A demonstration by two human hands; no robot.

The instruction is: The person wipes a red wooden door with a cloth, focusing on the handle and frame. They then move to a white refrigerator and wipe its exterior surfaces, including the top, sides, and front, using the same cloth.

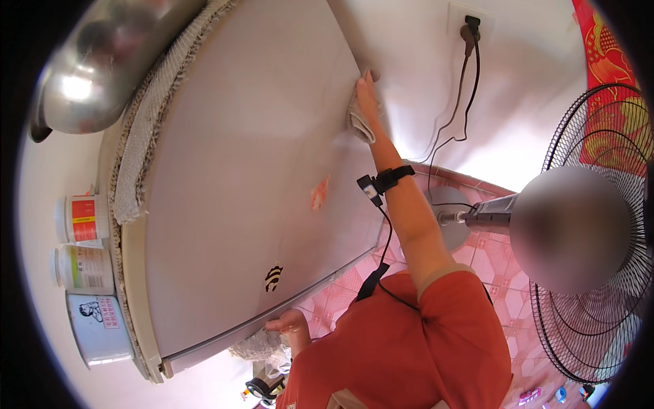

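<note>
My right hand (367, 99) is stretched along the pale side panel of a refrigerator (240, 168), near its edge by the wall. A folded grey-beige cloth (359, 121) lies between this hand and the panel. At the door side of the refrigerator is my left hand (290, 323), with its fingers at the door edge. Just beside it hangs a grey fuzzy cloth (257, 344); whether the fingers grip it is hidden. A bee-like striped sticker (274, 277) and a faded pink sticker (320, 192) are on the panel.
A pedestal fan (569, 230) stands to the right on pink floor tiles (327, 301). Cords run from a wall socket (471, 25). On the refrigerator top are a woven cover (153, 133), a metal pot (84, 97), two plastic jars (84, 268) and a light-blue container (99, 340).
</note>
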